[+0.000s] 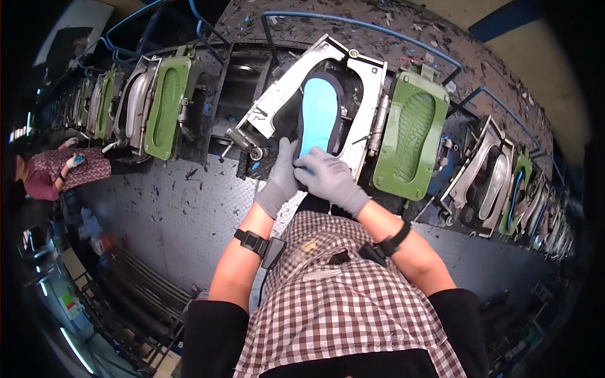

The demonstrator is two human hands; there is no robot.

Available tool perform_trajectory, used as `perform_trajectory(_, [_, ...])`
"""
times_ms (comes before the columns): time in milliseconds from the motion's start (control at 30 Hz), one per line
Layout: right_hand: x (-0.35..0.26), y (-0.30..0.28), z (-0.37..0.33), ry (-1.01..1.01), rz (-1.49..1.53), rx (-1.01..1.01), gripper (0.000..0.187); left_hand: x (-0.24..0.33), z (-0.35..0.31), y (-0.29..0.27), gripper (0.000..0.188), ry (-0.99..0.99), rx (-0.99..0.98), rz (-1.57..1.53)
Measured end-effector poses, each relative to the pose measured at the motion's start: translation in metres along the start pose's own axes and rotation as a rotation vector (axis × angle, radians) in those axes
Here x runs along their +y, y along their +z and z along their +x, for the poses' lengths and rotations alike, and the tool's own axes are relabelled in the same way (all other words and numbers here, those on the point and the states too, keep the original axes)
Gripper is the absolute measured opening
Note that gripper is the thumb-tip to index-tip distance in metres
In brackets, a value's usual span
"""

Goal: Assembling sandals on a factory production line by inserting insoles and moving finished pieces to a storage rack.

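Note:
A sole-shaped piece (pixel 320 108) with a bright blue face and a dark rim lies lengthwise in the opened silver mould frame (pixel 370 88), its rounded wide end away from me. It looks like a shoe upper seen from its bottom. My left hand (pixel 282 173), in a grey glove, closes on the dark rim at the near end. From the other side my right hand (pixel 333 179), gloved alike, has its fingers bent together over the same end, beside the blue face. The fingertips are partly hidden there.
Hinged right of the frame, a green mould plate (pixel 409 135) shows a tread-patterned hollow. More moulds (pixel 167 107) line up to both sides. A blue rail (pixel 365 24) runs behind them. Dark scraps litter the bench (pixel 403 31). At far left another person (pixel 63 170) works in a checked apron.

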State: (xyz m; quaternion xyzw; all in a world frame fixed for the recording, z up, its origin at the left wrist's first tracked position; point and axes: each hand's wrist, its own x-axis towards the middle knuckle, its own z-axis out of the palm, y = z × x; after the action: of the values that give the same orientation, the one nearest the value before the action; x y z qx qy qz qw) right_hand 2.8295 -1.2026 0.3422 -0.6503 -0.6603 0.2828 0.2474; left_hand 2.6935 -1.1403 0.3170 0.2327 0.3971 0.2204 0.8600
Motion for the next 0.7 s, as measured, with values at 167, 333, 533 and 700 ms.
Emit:
perform_trajectory(167, [0.029, -0.024, 0.014, 0.368, 0.204, 0.428, 0.050, 0.045, 0.044, 0.005, 0.073, 0.082, 0.136, 0.301])
perform_trajectory(333, [0.033, -0.039, 0.056, 0.743, 0.112, 0.052, 0.073, 0.062, 0.091, 0.009, 0.069, 0.135, -0.122, 0.415])
perform_trajectory(533, [0.031, -0.044, 0.067, 0.639, -0.054, 0.328, 0.077, 0.068, 0.086, 0.010, 0.073, 0.182, -0.139, 0.326])
perform_trajectory(700, [0.069, -0.051, 0.124, 0.450, -0.098, 0.272, 0.034, 0.061, 0.090, 0.009, 0.085, 0.201, -0.145, 0.489])
